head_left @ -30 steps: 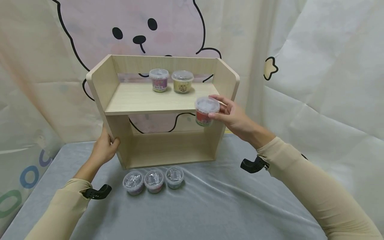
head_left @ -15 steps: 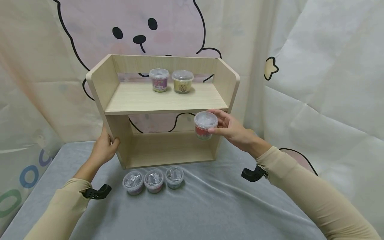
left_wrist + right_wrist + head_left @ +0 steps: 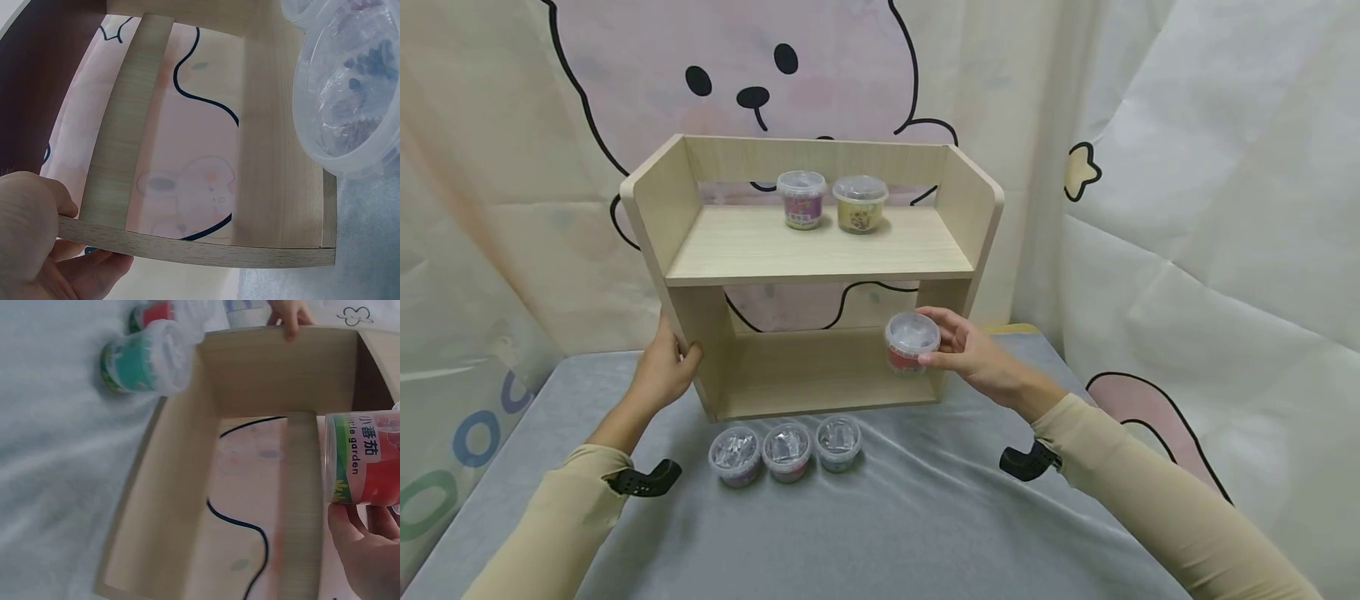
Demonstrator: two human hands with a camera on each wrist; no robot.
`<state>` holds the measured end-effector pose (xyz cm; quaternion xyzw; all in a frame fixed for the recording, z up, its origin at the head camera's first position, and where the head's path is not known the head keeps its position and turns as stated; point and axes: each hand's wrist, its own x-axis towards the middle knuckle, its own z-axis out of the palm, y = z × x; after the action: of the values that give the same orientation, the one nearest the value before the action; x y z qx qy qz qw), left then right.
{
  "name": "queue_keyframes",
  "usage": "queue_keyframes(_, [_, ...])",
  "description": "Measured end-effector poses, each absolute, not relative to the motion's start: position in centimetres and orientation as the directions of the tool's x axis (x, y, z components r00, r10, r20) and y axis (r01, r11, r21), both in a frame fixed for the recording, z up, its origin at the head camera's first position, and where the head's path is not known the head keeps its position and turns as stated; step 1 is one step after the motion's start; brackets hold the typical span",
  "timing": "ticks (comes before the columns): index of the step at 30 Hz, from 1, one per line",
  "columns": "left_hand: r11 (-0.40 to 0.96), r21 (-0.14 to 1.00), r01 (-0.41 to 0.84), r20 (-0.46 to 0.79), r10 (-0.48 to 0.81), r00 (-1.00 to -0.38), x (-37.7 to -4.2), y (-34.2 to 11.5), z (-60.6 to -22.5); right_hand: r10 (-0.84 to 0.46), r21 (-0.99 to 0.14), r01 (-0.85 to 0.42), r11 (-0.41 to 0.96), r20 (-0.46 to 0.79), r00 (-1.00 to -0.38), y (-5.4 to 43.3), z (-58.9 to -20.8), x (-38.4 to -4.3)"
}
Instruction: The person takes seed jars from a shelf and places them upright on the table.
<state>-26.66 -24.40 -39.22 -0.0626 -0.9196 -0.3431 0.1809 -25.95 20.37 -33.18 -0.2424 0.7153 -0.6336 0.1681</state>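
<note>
A clear lidded plastic cup (image 3: 912, 343) with a red label is pinched between the thumb and fingers of my right hand (image 3: 981, 358), in front of the lower compartment's right side. In the right wrist view the label on this cup (image 3: 365, 457) reads "little garden". My left hand (image 3: 662, 367) grips the left side panel of the pale wooden shelf (image 3: 820, 267); in the left wrist view the thumb lies inside the panel edge and the fingers outside. On the upper board stand a purple-labelled cup (image 3: 802, 204) and a yellow-labelled cup (image 3: 860, 207).
Three lidded cups (image 3: 787, 452) stand in a row on the grey cloth-covered table (image 3: 925, 517), just before the shelf's front edge. A teal-labelled cup (image 3: 144, 362) is among them. Behind the shelf hangs a curtain (image 3: 1000, 75) printed with a bear.
My right hand has lowered the red-labelled cup from the upper board's front edge to the level of the lower compartment. The left hand keeps its grip on the side panel.
</note>
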Motion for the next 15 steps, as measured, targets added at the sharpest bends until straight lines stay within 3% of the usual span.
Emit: queue_keyframes(15, [0.758, 0.609, 0.234, 0.378, -0.018, -0.925, -26.8, -24.5, -39.4, -0.563, -0.996, -0.04, 0.077, -0.01, -0.826, 20.4, -40.6, -25.5])
